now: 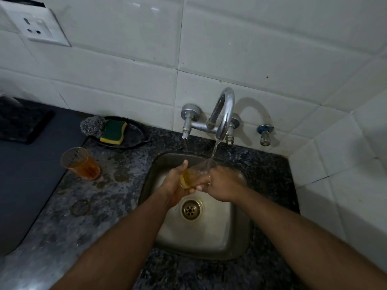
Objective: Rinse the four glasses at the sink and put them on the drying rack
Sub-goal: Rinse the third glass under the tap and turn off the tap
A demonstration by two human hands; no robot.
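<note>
Setting: kitchen corner seen from above, with a steel sink (240, 237) set into a dark speckled granite counter (104, 206) and white wall tiles behind.
Tap: chrome wall-mounted faucet (223, 114) with a curved spout, running; a thin stream of water (214, 150) falls from it into the basin.
Held glass: amber-tinted glass (189, 177) lying on its side over the basin, its open mouth turned toward the tap so the water lands at its rim.
Left hand: left hand (174, 185) cupped under and around the glass's base, thumb raised.
Right hand: right hand (219, 185) closed over the glass's upper part, fingers curled around it, wet from the stream.
Drain: brass-coloured drain (191, 210) in the basin floor, just below the hands.
Second glass: waiting glass (80, 164), same amber tint, standing on the counter left of the sink, well apart from the hands.
Cleaning things: black dish (134, 135) near the wall, holding a steel scrubber (93, 126) and a green-and-yellow sponge (114, 131).
Wall: white power socket (36, 28) at upper left.
</note>
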